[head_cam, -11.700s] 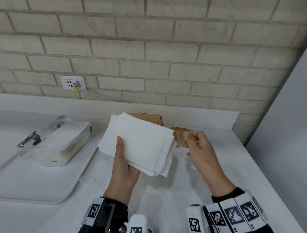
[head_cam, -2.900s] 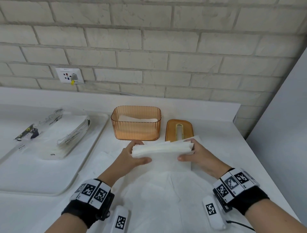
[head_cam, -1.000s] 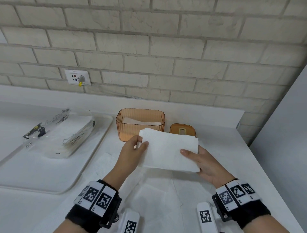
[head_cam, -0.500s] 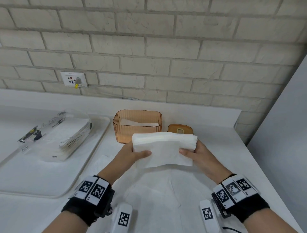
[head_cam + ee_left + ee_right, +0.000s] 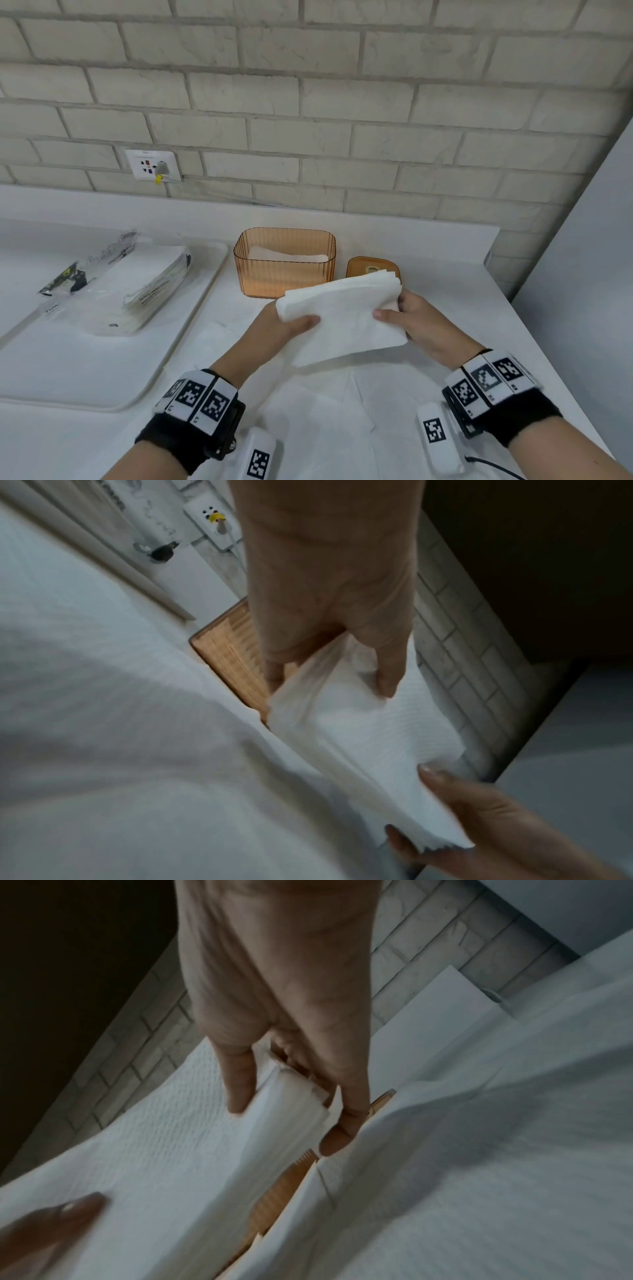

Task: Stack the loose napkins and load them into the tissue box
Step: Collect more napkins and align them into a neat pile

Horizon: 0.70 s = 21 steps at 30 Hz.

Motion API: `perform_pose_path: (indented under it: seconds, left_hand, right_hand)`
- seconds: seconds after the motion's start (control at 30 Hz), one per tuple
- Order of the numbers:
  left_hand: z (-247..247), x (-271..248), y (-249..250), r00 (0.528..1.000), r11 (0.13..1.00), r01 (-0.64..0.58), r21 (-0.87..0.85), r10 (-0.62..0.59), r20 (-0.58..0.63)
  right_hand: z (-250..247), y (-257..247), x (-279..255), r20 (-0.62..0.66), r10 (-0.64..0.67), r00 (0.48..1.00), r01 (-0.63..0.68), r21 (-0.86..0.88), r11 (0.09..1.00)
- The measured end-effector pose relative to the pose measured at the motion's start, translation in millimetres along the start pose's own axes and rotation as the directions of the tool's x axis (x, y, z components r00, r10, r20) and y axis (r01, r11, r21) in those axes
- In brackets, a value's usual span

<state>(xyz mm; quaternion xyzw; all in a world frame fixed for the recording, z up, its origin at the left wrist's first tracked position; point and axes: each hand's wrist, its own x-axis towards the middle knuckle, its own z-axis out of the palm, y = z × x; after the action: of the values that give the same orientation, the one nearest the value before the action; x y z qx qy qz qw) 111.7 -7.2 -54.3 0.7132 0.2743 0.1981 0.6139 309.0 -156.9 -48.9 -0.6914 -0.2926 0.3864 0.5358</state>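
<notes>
A stack of white napkins (image 5: 342, 315) hangs above the counter between both hands, tilted with its right end higher. My left hand (image 5: 287, 325) grips its left end, thumb on top (image 5: 387, 680). My right hand (image 5: 404, 315) pinches its right end, thumb over the top sheet (image 5: 240, 1096). Just behind the stack stands the open amber tissue box (image 5: 284, 274) with a few napkins lying inside. Its amber lid (image 5: 366, 267) lies flat to the box's right, partly hidden by the stack.
More loose white napkins (image 5: 325, 421) lie spread on the counter under my wrists. A white tray (image 5: 85, 370) on the left carries a plastic pack of napkins (image 5: 120, 287). A brick wall with a socket (image 5: 152, 164) runs behind; a grey panel (image 5: 589, 274) borders the right.
The stack has shifted a little right and tilted, its right end now raised over the lid. Both hands keep their grip on its ends.
</notes>
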Motion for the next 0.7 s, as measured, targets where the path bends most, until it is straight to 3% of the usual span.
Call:
perform_pose_path:
  seconds: [0.17,0.33,0.5,0.6,0.7]
  left_hand:
    - [1.7,-6.4,12.8,0.999,0.965,-0.006,-0.262,0.015,0.032]
    - [6.6,-1.2,14.4,1.0,0.932,0.028,-0.361,-0.026,0.011]
    - [26.3,2.6,15.1,0.998,0.753,-0.026,-0.658,-0.015,-0.056]
    - [39.3,1.9,17.0,0.999,0.722,-0.028,-0.692,0.001,-0.039]
    - [30.5,1.2,17.8,0.997,0.802,-0.071,-0.593,0.038,-0.068]
  right_hand:
    - [-1.7,-3.8,-1.8,0.034,0.044,0.998,-0.048,0.142,0.989]
    - [-5.5,-7.4,-5.3,0.031,0.08,0.996,-0.085,0.231,0.969]
    - [10.9,-8.8,-10.3,0.065,0.039,0.997,-0.071,0.636,0.768]
    - [25.7,-16.5,-11.5,0.107,-0.007,0.994,-0.059,0.596,0.801]
    - [22.8,-27.3,-7.6,0.043,-0.047,0.998,0.017,0.533,0.846]
